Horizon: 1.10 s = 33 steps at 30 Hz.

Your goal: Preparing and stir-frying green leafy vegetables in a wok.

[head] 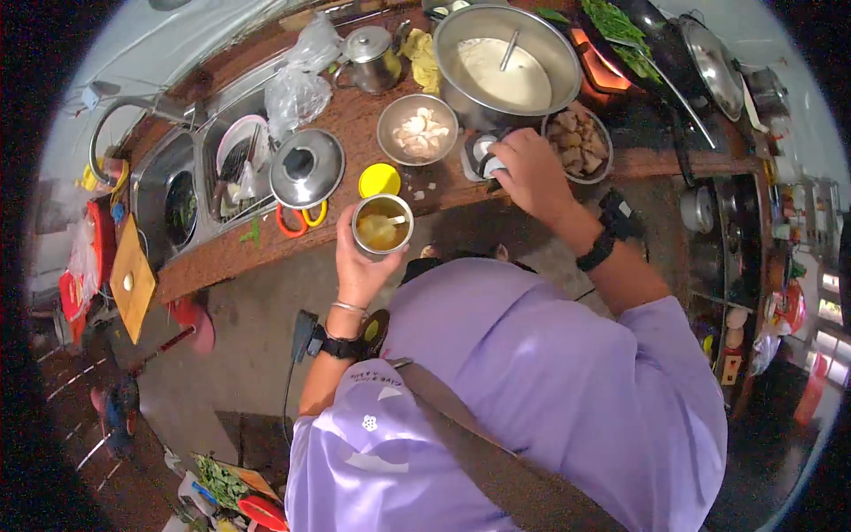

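Note:
A small metal cup [383, 224] with yellowish liquid, pale lumps and a white utensil handle is in my left hand [362, 259], just off the counter's front edge. My right hand [535, 169] has its fingers on a small white and dark object [494, 166] at the burner controls or a small appliance in front of the big steel pot [465, 100]; what exactly it is I cannot tell. That pot holds a creamy white liquid and a metal handle. Left of my right hand stands a steel bowl of pale sliced pieces [417, 130]; to its right is a bowl of brown chunks [577, 145].
A yellow lid [379, 180], scissors with red and yellow handles [302, 218] and a steel pot lid [307, 169] lie on the counter. The double sink [166, 193] is at left. At upper right, a wok of greens [621, 40] stands by a glowing orange burner [602, 63].

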Each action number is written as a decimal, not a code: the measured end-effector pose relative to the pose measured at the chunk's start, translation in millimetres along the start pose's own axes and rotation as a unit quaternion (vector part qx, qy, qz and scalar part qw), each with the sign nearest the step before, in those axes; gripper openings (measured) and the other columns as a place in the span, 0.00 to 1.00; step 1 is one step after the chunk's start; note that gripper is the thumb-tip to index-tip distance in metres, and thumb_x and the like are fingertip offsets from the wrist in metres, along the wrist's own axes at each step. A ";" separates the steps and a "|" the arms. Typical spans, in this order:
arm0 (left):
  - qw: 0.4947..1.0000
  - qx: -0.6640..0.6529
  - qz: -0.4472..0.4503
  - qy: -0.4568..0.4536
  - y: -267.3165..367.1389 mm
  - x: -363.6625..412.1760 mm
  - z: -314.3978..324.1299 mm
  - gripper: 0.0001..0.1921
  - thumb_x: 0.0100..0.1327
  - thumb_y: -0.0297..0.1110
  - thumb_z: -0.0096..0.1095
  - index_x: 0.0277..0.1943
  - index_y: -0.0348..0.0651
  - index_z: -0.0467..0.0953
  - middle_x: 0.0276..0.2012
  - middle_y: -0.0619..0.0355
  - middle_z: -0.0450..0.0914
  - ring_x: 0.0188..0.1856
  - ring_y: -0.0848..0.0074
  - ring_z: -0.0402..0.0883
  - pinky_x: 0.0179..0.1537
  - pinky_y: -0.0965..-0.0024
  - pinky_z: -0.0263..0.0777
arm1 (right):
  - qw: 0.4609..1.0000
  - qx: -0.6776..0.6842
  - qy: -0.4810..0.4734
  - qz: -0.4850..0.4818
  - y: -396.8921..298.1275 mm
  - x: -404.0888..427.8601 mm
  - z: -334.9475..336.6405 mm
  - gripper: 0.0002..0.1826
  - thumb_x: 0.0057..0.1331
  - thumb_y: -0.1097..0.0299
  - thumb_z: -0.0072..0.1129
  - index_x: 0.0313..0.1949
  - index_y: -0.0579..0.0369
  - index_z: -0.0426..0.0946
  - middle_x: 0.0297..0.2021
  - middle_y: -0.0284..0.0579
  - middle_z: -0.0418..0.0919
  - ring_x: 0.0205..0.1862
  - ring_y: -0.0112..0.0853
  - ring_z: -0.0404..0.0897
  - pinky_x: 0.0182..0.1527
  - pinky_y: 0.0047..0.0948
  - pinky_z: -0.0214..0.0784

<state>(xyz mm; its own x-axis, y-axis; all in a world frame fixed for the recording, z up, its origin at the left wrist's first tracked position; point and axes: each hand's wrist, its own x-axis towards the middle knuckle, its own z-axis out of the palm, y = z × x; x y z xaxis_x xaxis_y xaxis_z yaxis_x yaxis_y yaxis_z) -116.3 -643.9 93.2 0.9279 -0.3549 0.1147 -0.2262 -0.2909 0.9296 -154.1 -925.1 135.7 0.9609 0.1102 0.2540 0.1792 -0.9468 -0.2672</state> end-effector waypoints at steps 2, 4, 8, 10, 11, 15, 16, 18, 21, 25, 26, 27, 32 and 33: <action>1.000 0.012 0.007 0.000 -3.6 0.2 1.9 0.40 0.35 0.29 0.73 0.54 0.36 0.57 0.46 0.52 0.68 0.49 0.69 0.69 0.51 0.70 0.63 | 0.998 0.002 0.059 -0.019 -4.7 -8.5 -2.0 0.09 0.45 0.73 0.55 0.30 0.56 0.72 0.25 0.44 0.69 0.33 0.42 0.69 0.34 0.39 0.63; 0.999 0.036 0.022 0.002 -0.1 2.8 5.0 0.41 0.35 0.29 0.73 0.54 0.36 0.57 0.47 0.51 0.67 0.50 0.69 0.68 0.52 0.70 0.62 | 0.996 0.024 0.078 -0.021 -8.3 -18.6 0.9 0.10 0.46 0.73 0.55 0.30 0.56 0.73 0.26 0.44 0.70 0.33 0.42 0.69 0.34 0.39 0.63; 0.997 0.064 0.032 -0.002 6.1 8.3 10.5 0.41 0.35 0.29 0.73 0.54 0.36 0.56 0.46 0.51 0.68 0.50 0.69 0.68 0.52 0.70 0.62 | 0.993 0.060 0.105 0.009 -13.8 -26.9 -4.5 0.10 0.48 0.71 0.57 0.32 0.57 0.73 0.29 0.45 0.72 0.34 0.41 0.70 0.37 0.37 0.63; 0.998 0.046 0.030 -0.011 8.3 9.5 13.1 0.41 0.35 0.29 0.73 0.54 0.36 0.56 0.46 0.51 0.68 0.49 0.69 0.68 0.52 0.70 0.62 | 0.990 0.081 0.110 0.036 -10.8 -26.5 -8.1 0.10 0.49 0.70 0.58 0.32 0.56 0.73 0.30 0.45 0.72 0.35 0.41 0.71 0.38 0.36 0.64; 0.998 0.047 0.031 -0.012 8.2 9.7 14.2 0.41 0.35 0.29 0.73 0.54 0.36 0.56 0.46 0.51 0.68 0.49 0.69 0.68 0.52 0.70 0.62 | 0.984 0.108 0.130 0.054 -2.3 -26.0 -4.7 0.10 0.51 0.69 0.57 0.33 0.57 0.73 0.31 0.46 0.73 0.36 0.41 0.72 0.39 0.35 0.64; 0.996 0.074 0.047 -0.014 12.2 13.9 18.8 0.40 0.35 0.28 0.72 0.54 0.36 0.56 0.46 0.51 0.68 0.49 0.68 0.69 0.52 0.69 0.62 | 0.910 0.271 0.113 0.292 49.8 -22.3 22.6 0.14 0.56 0.63 0.54 0.37 0.59 0.74 0.32 0.48 0.76 0.36 0.41 0.74 0.41 0.34 0.66; 0.996 0.079 0.046 -0.015 13.1 13.3 19.3 0.40 0.35 0.28 0.72 0.54 0.36 0.56 0.46 0.51 0.68 0.49 0.68 0.69 0.52 0.69 0.63 | 0.905 0.257 0.058 0.335 58.8 -19.1 29.6 0.19 0.55 0.57 0.55 0.39 0.60 0.75 0.34 0.49 0.77 0.37 0.40 0.76 0.41 0.32 0.67; 0.997 0.060 0.043 -0.022 12.9 13.9 21.0 0.39 0.36 0.28 0.72 0.53 0.36 0.57 0.46 0.50 0.68 0.49 0.68 0.69 0.52 0.69 0.63 | 0.892 0.299 0.028 0.337 67.1 -13.6 37.4 0.20 0.54 0.56 0.56 0.39 0.59 0.75 0.34 0.49 0.78 0.37 0.38 0.76 0.41 0.31 0.67; 0.997 0.051 0.048 -0.027 19.2 16.7 21.9 0.38 0.36 0.28 0.72 0.53 0.36 0.59 0.47 0.50 0.68 0.50 0.66 0.69 0.52 0.68 0.63 | 0.889 0.364 0.008 0.279 78.2 -7.8 55.1 0.20 0.54 0.56 0.57 0.39 0.59 0.76 0.34 0.47 0.78 0.35 0.34 0.77 0.40 0.28 0.67; 0.993 0.093 0.075 -0.016 20.3 17.2 18.9 0.37 0.36 0.28 0.71 0.52 0.36 0.60 0.48 0.48 0.67 0.50 0.62 0.68 0.52 0.66 0.63 | 0.914 0.318 0.019 0.252 69.8 -5.8 50.6 0.15 0.57 0.60 0.55 0.37 0.59 0.76 0.33 0.47 0.78 0.33 0.34 0.77 0.38 0.28 0.68; 0.992 0.098 0.072 -0.014 22.5 16.8 17.8 0.36 0.35 0.28 0.70 0.52 0.37 0.61 0.48 0.47 0.68 0.50 0.60 0.68 0.52 0.65 0.63 | 0.913 0.341 -0.016 0.223 67.7 -3.7 46.6 0.15 0.57 0.60 0.54 0.37 0.59 0.76 0.32 0.47 0.78 0.33 0.35 0.77 0.38 0.28 0.68; 0.992 0.099 0.071 -0.013 27.9 17.7 17.5 0.36 0.35 0.28 0.70 0.52 0.37 0.61 0.48 0.47 0.68 0.50 0.60 0.68 0.52 0.65 0.63 | 0.910 0.361 -0.047 0.198 67.4 -5.4 43.5 0.15 0.57 0.60 0.54 0.36 0.60 0.76 0.31 0.48 0.78 0.33 0.35 0.77 0.37 0.28 0.67; 0.989 0.113 0.097 -0.013 35.6 23.6 16.0 0.36 0.35 0.28 0.69 0.52 0.38 0.61 0.47 0.48 0.69 0.51 0.58 0.68 0.52 0.62 0.61 | 0.951 0.281 -0.049 0.121 66.9 10.9 16.9 0.10 0.57 0.66 0.52 0.33 0.59 0.76 0.30 0.48 0.77 0.35 0.40 0.77 0.38 0.31 0.67; 0.989 0.117 0.095 -0.009 36.0 23.5 14.0 0.36 0.35 0.28 0.69 0.52 0.38 0.61 0.47 0.48 0.69 0.51 0.58 0.68 0.52 0.62 0.61 | 0.950 0.284 -0.050 0.116 59.1 12.6 3.2 0.10 0.57 0.66 0.52 0.33 0.59 0.76 0.30 0.48 0.77 0.35 0.40 0.77 0.38 0.31 0.67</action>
<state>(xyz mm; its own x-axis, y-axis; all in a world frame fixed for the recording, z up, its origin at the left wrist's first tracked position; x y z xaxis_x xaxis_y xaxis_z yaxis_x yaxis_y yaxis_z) -106.9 -675.2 124.5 0.8575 -0.4376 0.2707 -0.4594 -0.4140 0.7859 -130.8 -978.7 120.1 0.9987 -0.0263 0.0440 0.0172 -0.6367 -0.7709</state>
